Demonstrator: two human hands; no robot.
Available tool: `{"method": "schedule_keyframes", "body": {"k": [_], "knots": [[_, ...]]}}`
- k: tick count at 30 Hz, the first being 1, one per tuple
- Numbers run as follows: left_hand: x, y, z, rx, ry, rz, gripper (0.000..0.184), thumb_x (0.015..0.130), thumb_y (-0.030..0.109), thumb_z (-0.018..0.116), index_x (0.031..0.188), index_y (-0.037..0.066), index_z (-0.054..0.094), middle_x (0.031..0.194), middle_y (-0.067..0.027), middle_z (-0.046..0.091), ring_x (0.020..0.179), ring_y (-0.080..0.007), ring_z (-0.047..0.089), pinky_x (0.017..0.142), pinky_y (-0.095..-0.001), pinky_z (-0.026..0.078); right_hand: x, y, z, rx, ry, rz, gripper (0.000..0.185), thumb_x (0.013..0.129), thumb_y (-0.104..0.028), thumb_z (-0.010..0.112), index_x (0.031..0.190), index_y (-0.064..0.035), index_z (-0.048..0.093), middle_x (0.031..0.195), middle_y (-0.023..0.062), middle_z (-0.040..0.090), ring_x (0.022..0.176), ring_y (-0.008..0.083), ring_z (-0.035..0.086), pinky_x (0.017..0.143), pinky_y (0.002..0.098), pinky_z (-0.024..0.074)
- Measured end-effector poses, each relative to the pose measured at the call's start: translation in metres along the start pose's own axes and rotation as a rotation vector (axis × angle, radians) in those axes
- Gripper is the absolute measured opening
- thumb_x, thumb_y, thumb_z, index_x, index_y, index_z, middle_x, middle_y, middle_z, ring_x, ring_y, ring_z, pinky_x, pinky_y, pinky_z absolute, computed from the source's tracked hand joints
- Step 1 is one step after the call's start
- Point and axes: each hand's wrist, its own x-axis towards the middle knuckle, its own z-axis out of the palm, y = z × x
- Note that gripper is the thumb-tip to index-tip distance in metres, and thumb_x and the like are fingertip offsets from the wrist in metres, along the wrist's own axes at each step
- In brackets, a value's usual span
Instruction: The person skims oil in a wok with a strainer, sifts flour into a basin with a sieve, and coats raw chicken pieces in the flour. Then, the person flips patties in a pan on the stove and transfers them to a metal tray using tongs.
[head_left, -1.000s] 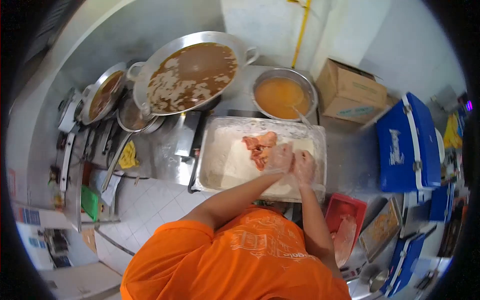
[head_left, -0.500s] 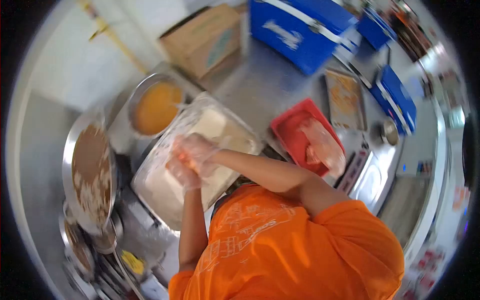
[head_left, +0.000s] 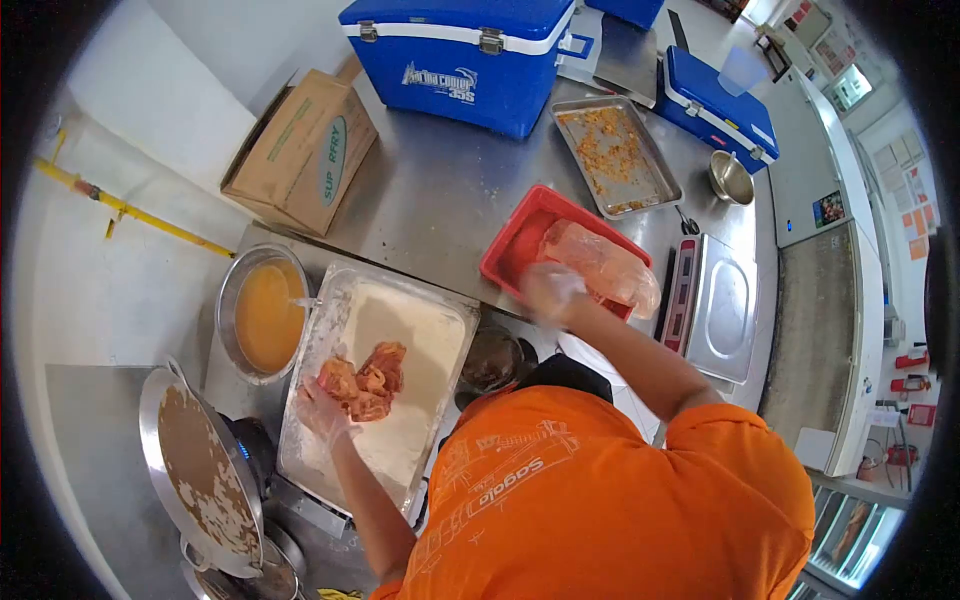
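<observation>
Reddish raw meat pieces (head_left: 372, 385) lie on white flour in a large metal tray (head_left: 455, 385). My left hand (head_left: 322, 408), in a clear plastic glove, touches the left side of the meat; whether its fingers grip any of it is unclear. My right hand (head_left: 552, 292), gloved too and blurred by motion, is over the near left edge of a red bin (head_left: 497, 258). In that bin lies a clear plastic bag of pale pink meat (head_left: 600, 268), just right of my right hand. The right fingers are smeared.
A bowl of orange liquid (head_left: 270, 318) stands left of the tray, with a large pan of oil (head_left: 205, 470) nearer. Beyond are a cardboard box (head_left: 305, 150), a blue cooler (head_left: 455, 75) and a crumb-covered metal tray (head_left: 615, 150). A scale (head_left: 722, 310) sits at right.
The view has swung rightward. My hands, together over the flour tray before, are now apart: the right has moved to the red bin, while the left stays by the meat.
</observation>
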Motion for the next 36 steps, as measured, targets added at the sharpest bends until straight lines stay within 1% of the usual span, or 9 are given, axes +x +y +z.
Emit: {"method": "schedule_keyframes", "body": {"k": [1, 5, 10, 13, 17, 19, 23, 33, 36], "knots": [[0.003, -0.005, -0.005, -0.020, -0.073, -0.025, 0.041, 0.096, 0.037, 0.052, 0.089, -0.002, 0.062, 0.081, -0.0159, 0.063, 0.077, -0.0291, 0.060, 0.071, -0.0396, 0.047, -0.029, 0.006, -0.031, -0.080, -0.243, 0.202, 0.018, 0.074, -0.020, 0.065, 0.082, -0.0052, 0.072, 0.094, 0.0184, 0.068, 0.087, 0.0299, 0.068, 0.074, 0.0400, 0.0557], [0.007, 0.005, -0.008, -0.081, -0.126, -0.086, 0.032, 0.094, 0.030, 0.058, 0.099, -0.001, 0.059, 0.094, -0.0173, 0.062, 0.087, -0.0292, 0.060, 0.078, -0.0395, 0.047, -0.037, 0.076, 0.067, -0.155, 0.162, 0.269, 0.024, 0.075, -0.016, 0.065, 0.095, -0.0037, 0.070, 0.119, 0.0231, 0.059, 0.101, 0.0364, 0.064, 0.083, 0.0428, 0.0533], [0.009, 0.029, -0.004, -0.073, -0.066, -0.052, 0.031, 0.093, 0.029, 0.059, 0.101, -0.001, 0.058, 0.098, -0.0156, 0.061, 0.092, -0.0286, 0.059, 0.084, -0.0378, 0.046, -0.001, 0.080, 0.064, 0.162, 0.064, 0.333, 0.031, 0.080, -0.028, 0.062, 0.096, -0.0009, 0.064, 0.089, 0.0203, 0.064, 0.095, 0.0354, 0.064, 0.082, 0.0427, 0.0521], [-0.007, 0.072, -0.006, -0.236, -0.101, -0.019, 0.035, 0.092, 0.030, 0.061, 0.105, -0.002, 0.059, 0.102, -0.0153, 0.062, 0.093, -0.0261, 0.058, 0.087, -0.0365, 0.045, -0.008, 0.007, -0.028, 0.520, 0.089, 0.179, 0.034, 0.083, -0.033, 0.060, 0.095, -0.0007, 0.063, 0.106, 0.0251, 0.062, 0.100, 0.0367, 0.062, 0.084, 0.0468, 0.0494], [-0.054, 0.194, -0.030, -0.723, -0.771, -0.376, 0.041, 0.097, 0.038, 0.051, 0.117, 0.004, 0.056, 0.111, -0.0109, 0.061, 0.103, -0.0236, 0.057, 0.091, -0.0335, 0.045, 0.005, -0.119, -0.065, 0.757, 0.370, -0.236, 0.035, 0.085, -0.034, 0.056, 0.095, -0.0014, 0.061, 0.094, 0.0213, 0.064, 0.092, 0.0373, 0.062, 0.079, 0.0477, 0.0484], [-0.057, 0.172, 0.007, -1.010, -0.645, -0.472, 0.044, 0.098, 0.042, 0.048, 0.121, 0.006, 0.057, 0.113, -0.0096, 0.060, 0.109, -0.0201, 0.053, 0.095, -0.0337, 0.042, 0.023, -0.171, -0.052, 0.454, 0.588, -0.612, 0.032, 0.085, -0.033, 0.057, 0.097, -0.0036, 0.061, 0.090, 0.0192, 0.065, 0.088, 0.0373, 0.063, 0.078, 0.0468, 0.0491], [-0.028, 0.126, 0.055, -1.566, -0.572, -0.854, 0.046, 0.098, 0.050, 0.043, 0.119, 0.011, 0.055, 0.099, -0.0037, 0.061, 0.084, -0.0131, 0.058, 0.073, -0.0305, 0.051, 0.048, -0.270, -0.008, 1.056, 0.401, -0.250, 0.034, 0.080, -0.037, 0.061, 0.087, -0.0045, 0.058, 0.082, 0.0197, 0.062, 0.077, 0.0390, 0.061, 0.069, 0.0466, 0.0483], [-0.040, 0.014, -0.001, -1.686, -0.895, -0.716, 0.042, 0.098, 0.050, 0.042, 0.115, 0.013, 0.054, 0.086, 0.0005, 0.060, 0.058, -0.0078, 0.055, 0.046, -0.0250, 0.048, 0.045, -0.313, 0.035, 1.300, -0.289, -0.415, 0.028, 0.087, -0.033, 0.058, 0.088, -0.0056, 0.060, 0.074, 0.0130, 0.061, 0.064, 0.0299, 0.057, 0.059, 0.0405, 0.0464], [-0.029, -0.015, 0.013, -1.735, -1.021, -0.643, 0.038, 0.098, 0.043, 0.045, 0.117, 0.012, 0.055, 0.091, -0.0024, 0.061, 0.065, -0.0149, 0.059, 0.055, -0.0334, 0.053, 0.041, -0.309, 0.028, 1.024, -0.136, -0.726, 0.023, 0.087, -0.029, 0.059, 0.086, -0.0063, 0.061, 0.076, 0.0131, 0.061, 0.064, 0.0300, 0.058, 0.058, 0.0407, 0.0474]]}}
